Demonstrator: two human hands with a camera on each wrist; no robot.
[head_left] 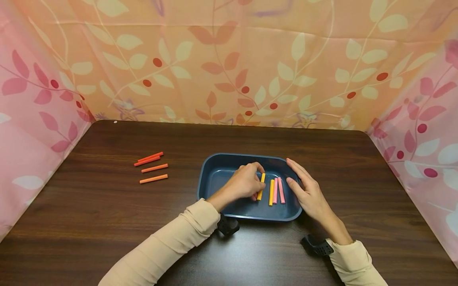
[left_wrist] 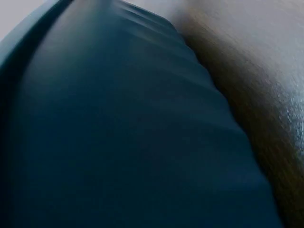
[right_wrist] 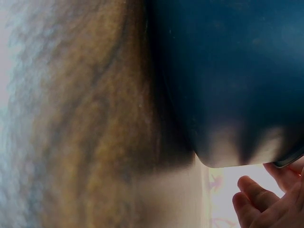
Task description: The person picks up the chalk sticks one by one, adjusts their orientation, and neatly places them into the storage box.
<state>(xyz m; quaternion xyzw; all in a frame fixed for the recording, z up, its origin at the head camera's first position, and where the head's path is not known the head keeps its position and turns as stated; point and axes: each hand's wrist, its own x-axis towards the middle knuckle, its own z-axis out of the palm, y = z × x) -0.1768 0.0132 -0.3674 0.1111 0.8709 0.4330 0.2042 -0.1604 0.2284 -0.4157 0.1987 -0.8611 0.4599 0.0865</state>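
Observation:
My left hand [head_left: 245, 181] reaches over the near side of a dark blue tray [head_left: 216, 159] and pinches a short yellow stick [head_left: 263, 178] inside it. Just right of that stick lie a second yellow stick [head_left: 271, 193] and two pink sticks [head_left: 281, 191], side by side on the tray floor. Fingers fairly straight, my right hand [head_left: 312, 195] rests at the tray's right rim; its fingers [right_wrist: 259, 194] show at lower right in the right wrist view. The tray's outer wall [left_wrist: 142, 123] fills most of the left wrist view, with the left hand out of sight there.
Left of the tray, two red sticks [head_left: 147, 160] and two orange sticks [head_left: 154, 179] lie on the dark wooden table [head_left: 107, 222]. A leaf-patterned curtain [head_left: 229, 79] rises along the table's back and side edges.

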